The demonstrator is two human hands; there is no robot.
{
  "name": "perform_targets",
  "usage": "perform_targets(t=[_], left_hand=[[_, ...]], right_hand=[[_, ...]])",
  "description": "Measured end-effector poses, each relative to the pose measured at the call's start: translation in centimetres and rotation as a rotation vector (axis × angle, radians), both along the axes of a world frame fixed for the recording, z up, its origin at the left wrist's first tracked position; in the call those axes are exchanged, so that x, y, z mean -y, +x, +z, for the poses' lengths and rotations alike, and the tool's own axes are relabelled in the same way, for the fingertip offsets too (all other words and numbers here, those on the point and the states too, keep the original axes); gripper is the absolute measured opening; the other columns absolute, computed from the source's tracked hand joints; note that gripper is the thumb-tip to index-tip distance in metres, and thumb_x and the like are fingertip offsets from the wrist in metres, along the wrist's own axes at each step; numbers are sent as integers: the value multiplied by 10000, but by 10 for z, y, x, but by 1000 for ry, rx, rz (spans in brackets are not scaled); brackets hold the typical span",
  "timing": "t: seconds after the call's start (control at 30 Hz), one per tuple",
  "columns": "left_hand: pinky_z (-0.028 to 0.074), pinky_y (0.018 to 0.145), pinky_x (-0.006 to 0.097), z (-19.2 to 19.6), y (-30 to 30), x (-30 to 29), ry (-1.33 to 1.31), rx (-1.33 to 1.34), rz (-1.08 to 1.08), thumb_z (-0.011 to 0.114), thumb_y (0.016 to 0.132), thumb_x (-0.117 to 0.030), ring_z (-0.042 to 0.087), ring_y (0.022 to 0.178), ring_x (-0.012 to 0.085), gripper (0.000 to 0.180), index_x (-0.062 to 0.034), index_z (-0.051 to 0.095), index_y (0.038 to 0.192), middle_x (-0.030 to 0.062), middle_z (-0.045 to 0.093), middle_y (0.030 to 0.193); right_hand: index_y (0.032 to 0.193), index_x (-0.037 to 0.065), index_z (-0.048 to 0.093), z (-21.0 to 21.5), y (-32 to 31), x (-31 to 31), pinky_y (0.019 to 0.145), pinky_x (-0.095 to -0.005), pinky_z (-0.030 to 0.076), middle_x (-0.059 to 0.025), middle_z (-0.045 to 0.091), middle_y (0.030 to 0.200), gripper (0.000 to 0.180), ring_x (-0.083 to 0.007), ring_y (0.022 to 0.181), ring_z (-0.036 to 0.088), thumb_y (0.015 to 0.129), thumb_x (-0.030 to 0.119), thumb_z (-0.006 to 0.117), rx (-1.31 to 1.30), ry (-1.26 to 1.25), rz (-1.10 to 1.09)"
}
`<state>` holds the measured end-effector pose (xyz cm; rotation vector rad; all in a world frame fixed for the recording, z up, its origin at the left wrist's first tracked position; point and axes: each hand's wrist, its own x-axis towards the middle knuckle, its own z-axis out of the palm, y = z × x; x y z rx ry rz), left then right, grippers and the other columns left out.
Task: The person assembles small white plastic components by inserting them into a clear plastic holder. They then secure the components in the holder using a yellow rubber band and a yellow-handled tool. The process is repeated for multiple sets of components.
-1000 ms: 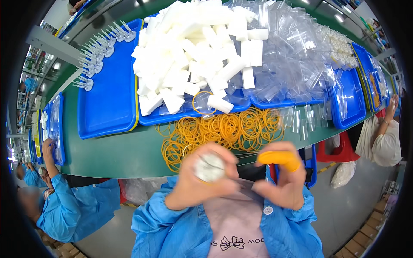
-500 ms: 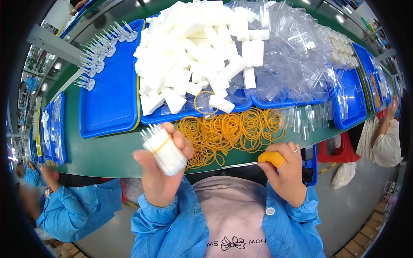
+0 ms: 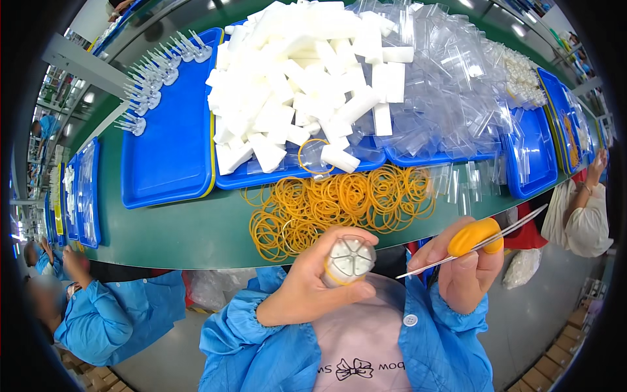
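My left hand [image 3: 304,287] is closed around a round white bundle [image 3: 351,259]. Its end faces up and shows clear dividers spreading like spokes, with small white dots between them. A strip of yellow band shows at its side. To the right, my right hand [image 3: 465,277] grips metal tweezers [image 3: 521,223], whose thin tips point left toward the bundle without touching it. Orange finger cots [image 3: 473,236] cover fingertips of that hand. Just beyond both hands, a heap of yellow rubber bands [image 3: 339,206] lies on the green table [image 3: 176,235].
White foam blocks [image 3: 294,85] are piled high in the middle, beside clear plastic pieces [image 3: 450,85]. A blue tray [image 3: 168,157] at left holds a row of white pronged parts [image 3: 147,85]. A co-worker's blue sleeve [image 3: 117,320] is at left; another person's arm [image 3: 586,189] is at right.
My left hand has moved right and turned the bundle so its end faces up. My right hand, without visible tweezers before, now holds them and has moved right.
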<state>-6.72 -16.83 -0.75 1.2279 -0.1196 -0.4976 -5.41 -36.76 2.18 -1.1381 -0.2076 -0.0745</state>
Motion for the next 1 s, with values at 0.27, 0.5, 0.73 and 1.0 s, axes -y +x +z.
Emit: perform_targets(t=[0.27,0.5,0.73,1.0], left_hand=[[440,834,278,2,1,6,125,69,-64,749,748,-152,562,968,156,533,-35,481,1194,92,564,1095],[446,825,285,-1,3,5,145,85,-62,744,752,-167,568,968,173,524,-44,482,1188,91,567,1086],[452,815,288,-4,4,9,260,154,-20,744,753,-150,564,949,163,514,-47,483,1183,89,563,1068],[462,706,253,2,7,5,-87,-128,-82,753,732,-94,552,789,110,522,-18,457,1155,71,568,911]], right_hand=[[952,-61,563,-5,7,-4,548,-286,487,-152,615,777,155,-185,618,608,823,25,554,75,-361,28],[877,-27,620,1,13,-9,479,-270,430,-123,619,726,130,-190,559,584,770,42,646,172,-574,69],[834,-20,627,8,13,-18,508,-277,459,-151,609,756,145,-239,574,598,717,31,695,406,-816,31],[988,-42,505,-4,22,-9,610,-259,509,-124,606,831,166,-147,695,607,916,107,509,-99,-105,76]])
